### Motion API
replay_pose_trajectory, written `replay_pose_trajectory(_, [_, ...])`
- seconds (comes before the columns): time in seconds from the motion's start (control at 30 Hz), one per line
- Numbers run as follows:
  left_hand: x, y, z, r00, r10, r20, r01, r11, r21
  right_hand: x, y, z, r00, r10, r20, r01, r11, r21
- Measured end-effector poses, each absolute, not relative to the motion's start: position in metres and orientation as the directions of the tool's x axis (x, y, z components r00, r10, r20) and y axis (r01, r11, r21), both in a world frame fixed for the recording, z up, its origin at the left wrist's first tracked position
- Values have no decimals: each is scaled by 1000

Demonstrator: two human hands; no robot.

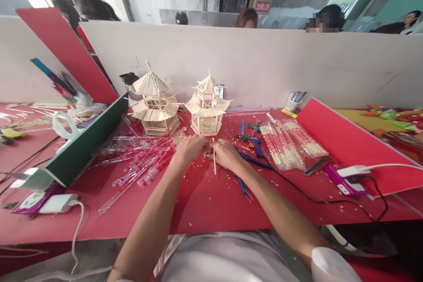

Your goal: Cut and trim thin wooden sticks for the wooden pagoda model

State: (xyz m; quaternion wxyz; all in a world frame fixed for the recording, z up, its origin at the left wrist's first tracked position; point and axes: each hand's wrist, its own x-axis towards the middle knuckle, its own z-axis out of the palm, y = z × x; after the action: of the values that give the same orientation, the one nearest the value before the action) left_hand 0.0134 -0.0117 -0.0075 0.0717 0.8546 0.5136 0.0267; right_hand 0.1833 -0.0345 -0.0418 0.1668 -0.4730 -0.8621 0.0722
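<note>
A slim wooden chopstick [214, 165] points toward me from between my hands, its upper part pinched in the fingers of my right hand [227, 155]. My left hand [193, 146] is closed close beside it, fingertips meeting the right ones; what they grip is too small to make out. Just beyond my hands stands a pagoda model [207, 108] built of wooden sticks. To its left is a taller stick pagoda [153, 103] with a fuller roof. Blue-handled pliers [254, 159] lie partly behind my right hand, and a blue glue gun [256, 143] rests farther back.
Torn plastic wrappers [145, 154] spread at left. Packs of chopsticks [282, 143] lie at right near a purple power strip [346, 180] and black cord. A green board [89, 145] and red board [357, 145] flank the red table [205, 207]. People sit beyond the white partition [264, 66].
</note>
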Motion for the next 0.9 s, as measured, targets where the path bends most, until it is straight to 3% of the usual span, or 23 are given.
replay_pose_trajectory(0.17, [-3, -4, -4, 541, 838, -72, 830, -518, 207, 184, -35, -41, -487, 847, 213, 797, 531, -290])
replay_pose_trajectory(0.4, [-9, 7, -11, 754, 642, -138, 645, -683, 344, 186, -34, -43, -485, 846, 221, 793, 532, -298])
replay_pose_trajectory(0.67, [-6, 9, -16, 786, 608, -109, 606, -724, 330, 188, -34, -43, -460, 855, 238, 795, 516, -320])
replay_pose_trajectory(0.77, [-6, 8, -16, 790, 613, -28, 592, -750, 294, 190, -33, -42, -414, 871, 266, 772, 491, -404])
replay_pose_trajectory(0.9, [-4, 7, -14, 771, 616, 162, 572, -782, 249, 196, -30, -38, -282, 914, 292, 649, 405, -644])
